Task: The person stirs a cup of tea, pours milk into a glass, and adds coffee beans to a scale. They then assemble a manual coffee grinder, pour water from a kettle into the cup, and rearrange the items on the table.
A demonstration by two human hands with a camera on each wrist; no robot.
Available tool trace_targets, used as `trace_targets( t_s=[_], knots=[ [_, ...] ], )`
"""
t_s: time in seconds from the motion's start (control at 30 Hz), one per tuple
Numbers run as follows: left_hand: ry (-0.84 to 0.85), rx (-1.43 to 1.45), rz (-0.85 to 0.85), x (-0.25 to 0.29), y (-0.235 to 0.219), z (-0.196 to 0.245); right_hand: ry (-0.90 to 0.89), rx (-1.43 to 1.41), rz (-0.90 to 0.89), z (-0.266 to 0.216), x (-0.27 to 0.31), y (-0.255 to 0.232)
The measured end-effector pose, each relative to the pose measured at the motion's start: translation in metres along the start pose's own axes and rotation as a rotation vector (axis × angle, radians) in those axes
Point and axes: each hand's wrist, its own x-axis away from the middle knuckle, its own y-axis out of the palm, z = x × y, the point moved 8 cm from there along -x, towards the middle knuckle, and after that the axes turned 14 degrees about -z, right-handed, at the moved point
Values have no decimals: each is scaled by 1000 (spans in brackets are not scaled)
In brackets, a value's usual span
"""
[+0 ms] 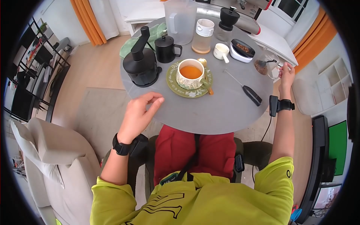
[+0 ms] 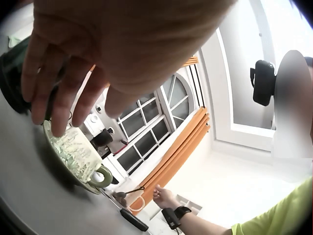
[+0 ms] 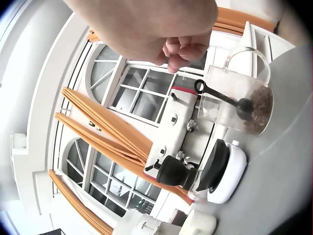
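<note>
My left hand (image 1: 140,114) hovers over the near left table edge, fingers extended and holding nothing. Closest to it is a patterned cup (image 1: 183,81) of orange-brown drink on a green saucer (image 1: 174,89). A small spoon (image 1: 210,91) lies on the saucer's right side. My right hand (image 3: 181,46) is beside a clear jug (image 3: 220,81) at the table's right side, fingers loosely curled with nothing visible in them. Inside the jug are brown beans (image 3: 262,105) and a black scoop (image 3: 243,108), its handle end just below my fingertips in the right wrist view.
A black manual grinder (image 1: 138,67) and black pot (image 1: 165,50) stand left, before a tall translucent pitcher (image 1: 182,26). Behind the cup are a glass container (image 1: 201,39), white small pot (image 1: 221,51) and black dish of beans (image 1: 240,48) on a white scale. A milk frother (image 1: 251,95) lies right.
</note>
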Motion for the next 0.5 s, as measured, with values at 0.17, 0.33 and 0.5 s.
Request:
trace_targets(
  t_s=[0.17,0.33,0.5],
  knots=[
    [-103,-241,-243,3,22,-6,-143,8,17,-30,9,12],
    [35,-366,-171,5,19,1,-210,37,-113,-51,14,40],
    [274,8,494,65,-37,97,-235,106,-184,-54,16,64]
  ],
)
